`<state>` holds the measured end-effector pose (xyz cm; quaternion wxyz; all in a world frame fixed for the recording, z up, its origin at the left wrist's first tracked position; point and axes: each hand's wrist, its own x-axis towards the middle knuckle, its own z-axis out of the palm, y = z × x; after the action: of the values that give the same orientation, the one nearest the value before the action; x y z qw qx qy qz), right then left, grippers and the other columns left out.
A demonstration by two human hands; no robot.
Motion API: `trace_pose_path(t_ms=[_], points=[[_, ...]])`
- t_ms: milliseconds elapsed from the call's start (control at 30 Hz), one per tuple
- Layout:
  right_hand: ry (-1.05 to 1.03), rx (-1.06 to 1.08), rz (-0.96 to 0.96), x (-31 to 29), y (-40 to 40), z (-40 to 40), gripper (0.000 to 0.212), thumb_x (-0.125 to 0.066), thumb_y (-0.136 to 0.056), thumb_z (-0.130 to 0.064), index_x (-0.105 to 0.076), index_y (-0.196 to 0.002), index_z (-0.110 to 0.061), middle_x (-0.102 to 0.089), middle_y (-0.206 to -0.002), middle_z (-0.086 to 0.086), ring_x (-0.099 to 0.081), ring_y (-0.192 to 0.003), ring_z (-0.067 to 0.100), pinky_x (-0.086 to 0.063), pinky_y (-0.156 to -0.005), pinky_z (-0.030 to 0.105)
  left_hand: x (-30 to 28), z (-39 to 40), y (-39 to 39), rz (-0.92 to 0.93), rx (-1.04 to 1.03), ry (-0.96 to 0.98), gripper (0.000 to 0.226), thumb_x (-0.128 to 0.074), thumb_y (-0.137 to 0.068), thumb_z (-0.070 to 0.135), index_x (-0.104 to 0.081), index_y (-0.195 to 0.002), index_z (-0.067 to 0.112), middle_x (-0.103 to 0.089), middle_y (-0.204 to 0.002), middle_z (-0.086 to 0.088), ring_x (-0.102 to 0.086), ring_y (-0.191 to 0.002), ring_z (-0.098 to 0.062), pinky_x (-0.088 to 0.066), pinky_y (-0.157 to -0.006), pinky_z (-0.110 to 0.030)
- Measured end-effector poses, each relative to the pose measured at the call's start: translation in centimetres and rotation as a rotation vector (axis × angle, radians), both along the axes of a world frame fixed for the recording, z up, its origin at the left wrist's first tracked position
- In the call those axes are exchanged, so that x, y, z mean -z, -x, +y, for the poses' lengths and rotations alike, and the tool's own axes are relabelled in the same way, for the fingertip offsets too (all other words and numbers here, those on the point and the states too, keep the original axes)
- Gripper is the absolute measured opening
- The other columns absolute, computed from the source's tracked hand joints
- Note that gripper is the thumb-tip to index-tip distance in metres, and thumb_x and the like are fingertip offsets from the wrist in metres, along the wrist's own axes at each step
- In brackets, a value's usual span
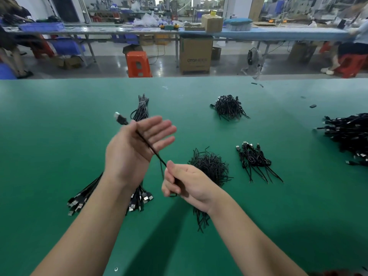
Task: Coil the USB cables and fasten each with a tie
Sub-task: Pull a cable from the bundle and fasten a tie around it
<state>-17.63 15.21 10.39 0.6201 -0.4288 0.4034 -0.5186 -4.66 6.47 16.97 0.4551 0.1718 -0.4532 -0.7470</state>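
Observation:
I hold one black USB cable (151,148) stretched between both hands above the green table (49,136). My left hand (131,154) is palm up with fingers straight; the cable runs across the palm, pinned by the thumb, and its plug (119,117) sticks out at the upper left. My right hand (191,184) grips the cable's lower part in curled fingers. Under my hands lies a bundle of straight cables (142,108), plugs (77,204) toward me. A heap of thin black ties (211,166) sits just right of my right hand.
A second heap of thin black strands (229,107) lies farther back. A small group of tied cables (256,161) rests to the right, and a big pile of cables (350,136) at the right edge. Stools, boxes and other workbenches with people stand beyond the table.

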Motion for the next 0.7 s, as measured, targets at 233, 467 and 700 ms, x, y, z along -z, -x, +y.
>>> trace_pose_path(t_ms=[233, 467, 700], points=[[-0.102, 0.043, -0.399, 2.8, 0.1, -0.3, 0.04, -0.069, -0.09, -0.047, -0.055, -0.064, -0.02, -0.031, -0.049, -0.009, -0.037, -0.051, 0.012, -0.038, -0.057, 0.024, -0.9, -0.8, -2.8, -0.003, 0.72, -0.145, 0.039, -0.05, -0.098, 0.024, -0.068, -0.093, -0.01, -0.07, -0.081, -0.028, -0.047, -0.032, -0.017, -0.046, -0.037, -0.019], [-0.121, 0.132, -0.221, 2.4, 0.9, -1.0, 0.034, -0.054, -0.098, -0.036, -0.056, -0.068, -0.02, -0.027, -0.054, -0.007, -0.023, -0.05, 0.011, -0.025, -0.05, 0.022, 3.2, 0.1, -3.1, -1.157, 0.585, 0.143, 0.04, -0.043, -0.107, 0.028, -0.069, -0.105, -0.003, -0.074, -0.097, -0.021, -0.074, -0.079, -0.036, -0.061, -0.065, -0.035], [-0.088, 0.153, -0.26, 2.3, -0.5, -0.8, 0.035, -0.049, -0.104, -0.033, -0.058, -0.074, -0.019, -0.031, -0.055, -0.005, -0.026, -0.046, 0.008, -0.019, -0.046, 0.021, 5.4, 0.0, -1.8, -1.045, 0.127, 0.364, 0.042, -0.043, -0.106, 0.034, -0.07, -0.113, 0.004, -0.073, -0.106, -0.004, -0.068, -0.099, -0.025, -0.05, -0.099, -0.036]])
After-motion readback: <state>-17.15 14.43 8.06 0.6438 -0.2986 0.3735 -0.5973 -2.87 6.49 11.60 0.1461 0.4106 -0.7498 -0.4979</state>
